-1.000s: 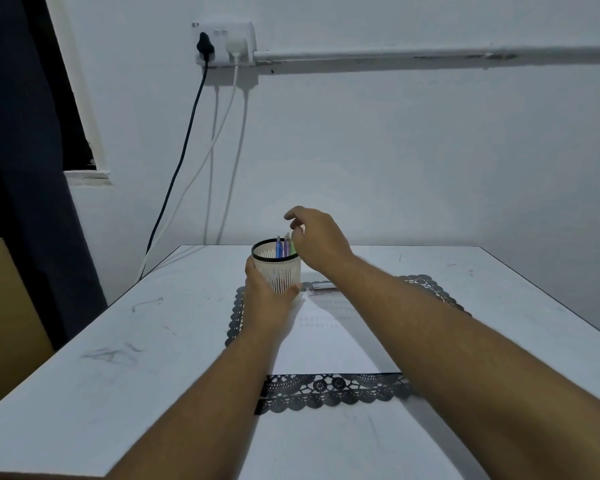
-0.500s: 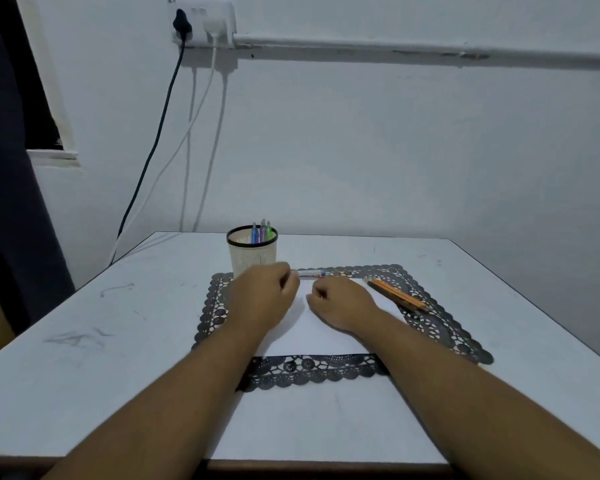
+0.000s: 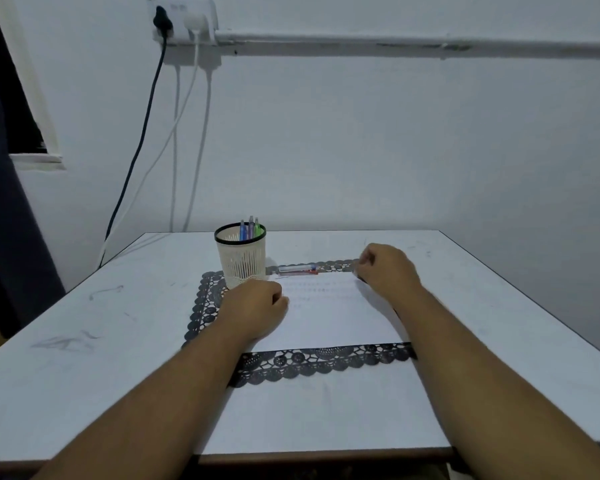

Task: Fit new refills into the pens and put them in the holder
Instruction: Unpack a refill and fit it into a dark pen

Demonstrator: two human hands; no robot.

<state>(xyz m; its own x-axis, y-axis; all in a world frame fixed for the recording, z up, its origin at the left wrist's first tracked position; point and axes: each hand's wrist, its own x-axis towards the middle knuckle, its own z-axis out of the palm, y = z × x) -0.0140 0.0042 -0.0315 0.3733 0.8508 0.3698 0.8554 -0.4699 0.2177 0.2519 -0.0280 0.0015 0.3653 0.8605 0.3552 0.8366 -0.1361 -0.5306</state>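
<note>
Two bare forearms, no sleeves in view. Left hand (image 3: 253, 308) and right hand (image 3: 387, 270) bare too: no gloves, no rings or bands visible. No watch at either wrist. Fingers (image 3: 280, 299) unadorned, nails hidden.

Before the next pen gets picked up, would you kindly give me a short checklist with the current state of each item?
1. Holder upright on the mat: ok.
2. Pens already standing in the holder: ok, three tops visible.
3. Loose pen on the mat beside the holder, within reach: ok.
4. Left hand free: cannot tell, fingers curled, resting on the paper.
5. Right hand free: cannot tell, fingers curled at the paper's far right corner.
6. Refill fitted in the loose pen: cannot tell.
</note>
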